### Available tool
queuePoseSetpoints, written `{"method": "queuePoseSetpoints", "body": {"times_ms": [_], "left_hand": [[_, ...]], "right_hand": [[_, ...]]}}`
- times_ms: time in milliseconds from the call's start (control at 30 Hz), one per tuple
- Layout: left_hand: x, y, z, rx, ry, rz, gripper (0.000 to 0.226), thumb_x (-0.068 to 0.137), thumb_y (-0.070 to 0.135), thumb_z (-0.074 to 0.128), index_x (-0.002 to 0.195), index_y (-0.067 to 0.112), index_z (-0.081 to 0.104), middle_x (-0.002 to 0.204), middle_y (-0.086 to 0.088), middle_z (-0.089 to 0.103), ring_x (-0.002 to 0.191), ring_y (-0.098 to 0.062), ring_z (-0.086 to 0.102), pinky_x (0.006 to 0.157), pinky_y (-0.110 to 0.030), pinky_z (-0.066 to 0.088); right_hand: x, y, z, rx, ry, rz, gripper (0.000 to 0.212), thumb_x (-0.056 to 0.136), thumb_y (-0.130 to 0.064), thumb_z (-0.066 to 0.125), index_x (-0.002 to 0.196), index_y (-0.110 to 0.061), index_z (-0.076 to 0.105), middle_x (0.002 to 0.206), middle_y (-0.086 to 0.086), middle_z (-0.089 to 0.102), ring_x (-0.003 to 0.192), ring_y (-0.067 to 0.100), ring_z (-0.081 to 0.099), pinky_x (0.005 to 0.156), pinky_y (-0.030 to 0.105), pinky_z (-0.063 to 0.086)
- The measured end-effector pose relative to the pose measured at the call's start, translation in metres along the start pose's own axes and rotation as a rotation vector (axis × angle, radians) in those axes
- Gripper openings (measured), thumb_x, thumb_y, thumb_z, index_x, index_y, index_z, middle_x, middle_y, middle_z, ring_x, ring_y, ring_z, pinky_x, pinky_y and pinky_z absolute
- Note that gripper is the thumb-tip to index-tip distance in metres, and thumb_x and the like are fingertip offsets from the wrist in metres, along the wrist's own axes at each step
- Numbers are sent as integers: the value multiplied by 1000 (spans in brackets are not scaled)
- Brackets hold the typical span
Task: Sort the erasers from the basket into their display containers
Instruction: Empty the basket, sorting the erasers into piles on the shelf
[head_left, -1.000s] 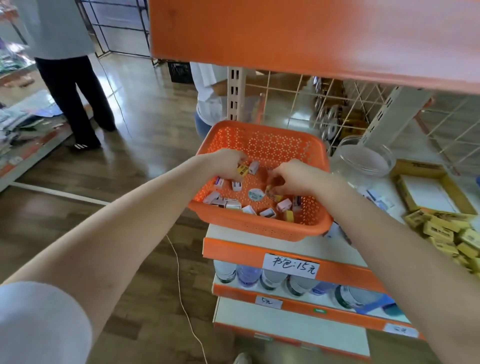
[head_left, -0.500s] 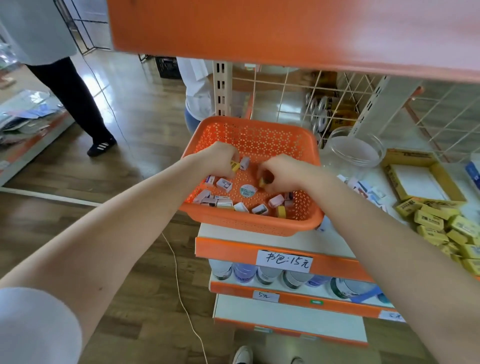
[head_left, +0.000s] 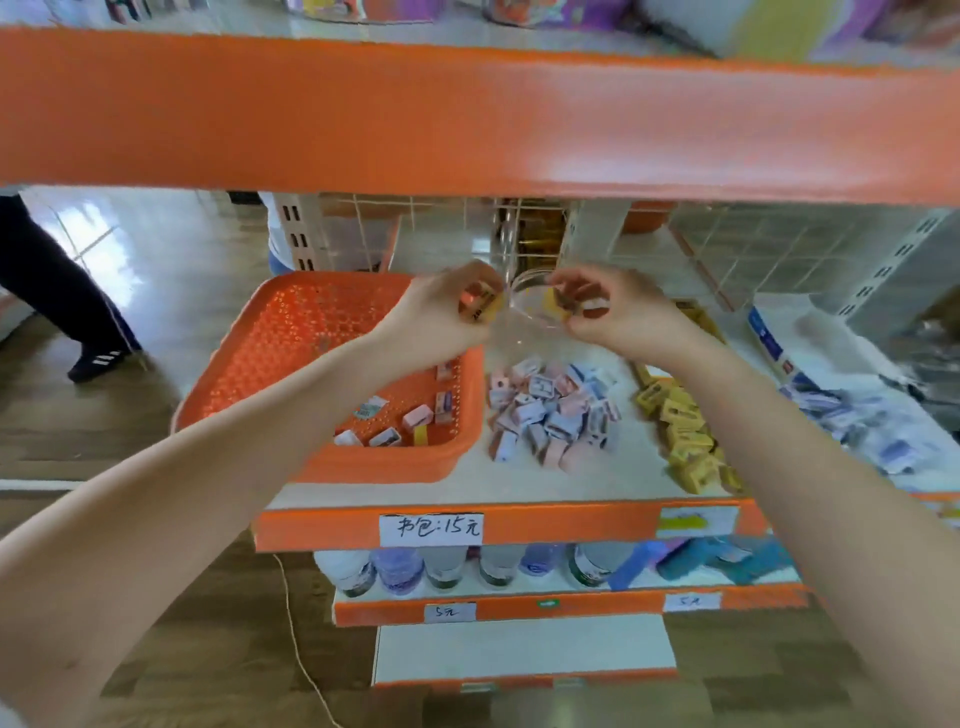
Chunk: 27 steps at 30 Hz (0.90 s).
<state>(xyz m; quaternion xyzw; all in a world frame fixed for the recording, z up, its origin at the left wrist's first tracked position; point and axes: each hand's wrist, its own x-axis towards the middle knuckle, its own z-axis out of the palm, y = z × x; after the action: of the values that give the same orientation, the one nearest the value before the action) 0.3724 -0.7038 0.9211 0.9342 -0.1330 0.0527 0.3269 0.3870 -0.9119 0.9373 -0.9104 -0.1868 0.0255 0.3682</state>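
Erasers (head_left: 415, 415), small paper-wrapped blocks, lie scattered in the near corner of an orange perforated plastic basket (head_left: 291, 332) on the white shelf (head_left: 519, 483). Just right of it sits a loose pile of pink and blue ones (head_left: 550, 410), then a heap of yellow ones (head_left: 680, 431). A broad, glossy orange shelf edge (head_left: 467, 119) overhead cuts off the upper view. Behind the piles stands a clear round container (head_left: 524, 317). The left hand (head_left: 441, 312) pinches a yellow eraser (head_left: 480, 304) beside its rim. The right hand (head_left: 618, 312), fingers curled, holds another yellow piece (head_left: 551, 304) over it. Bottles (head_left: 400, 569) line the lower shelf beneath a handwritten price label (head_left: 431, 529).
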Motion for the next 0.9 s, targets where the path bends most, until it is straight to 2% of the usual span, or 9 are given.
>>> {"method": "queuePoseSetpoints", "body": {"times_ms": [133,233,300,367,500,600,733,833,900], "left_hand": [[24,55,45,2,-68,156,32,84,22,62,115,23,55,101,7,58,77,-2,54,61,0,37],[38,85,81,58,-130,259,41,80,18,64,120,17,54,108,-3,63,90,-18,58,74,-24,46],[43,99,104,27,-191,249,45,80,15,66,123,14,54,109,-4,62,84,-18,58,69,-23,41],[43,108,128,-52,-236,186,47,81,14,67,126,16,53,117,-2,61,85,-15,60,73,-21,43],[26,113,177,-165,-289,119,44,85,15,64,128,18,52,127,-2,59,96,-10,53,81,-19,40],[12,109,203,-193,-211,125,38,86,13,63,124,19,58,123,0,61,102,-10,56,86,-16,41],[3,101,221,-246,0,223,26,81,6,68,105,14,70,104,7,59,95,-6,54,87,-19,44],[-3,96,230,-231,90,241,25,79,10,69,103,16,71,103,6,61,98,-11,58,90,-15,38],[-6,93,233,-187,119,248,27,78,16,68,105,19,70,104,7,62,103,-16,57,94,-7,28]], "right_hand": [[-33,53,-38,-200,89,84,40,82,-12,66,121,-17,61,107,-4,60,99,9,56,79,13,38],[-57,89,-61,-287,93,116,35,84,-10,66,119,-14,63,104,-1,58,100,16,58,73,13,36],[-73,110,-71,-330,64,149,36,84,-10,65,119,-18,64,105,0,60,99,16,58,80,23,44],[-88,128,-74,-332,64,182,36,83,-8,66,118,-17,64,110,5,63,100,18,59,86,32,48],[-116,153,-63,-264,58,203,38,83,-12,69,120,-16,63,110,3,60,103,16,56,85,20,40],[-131,170,-48,-273,86,170,39,82,-11,68,121,-14,62,113,5,59,108,18,53,85,15,31],[-140,182,-40,-210,121,148,37,82,-10,67,118,-18,65,109,-1,57,105,17,50,87,19,33],[-143,186,-36,-162,152,144,35,82,-11,67,116,-20,66,101,-14,50,100,13,49,79,6,30],[-145,188,-33,-96,190,150,33,83,-12,68,114,-23,67,96,-19,48,97,12,50,78,1,31]]}}
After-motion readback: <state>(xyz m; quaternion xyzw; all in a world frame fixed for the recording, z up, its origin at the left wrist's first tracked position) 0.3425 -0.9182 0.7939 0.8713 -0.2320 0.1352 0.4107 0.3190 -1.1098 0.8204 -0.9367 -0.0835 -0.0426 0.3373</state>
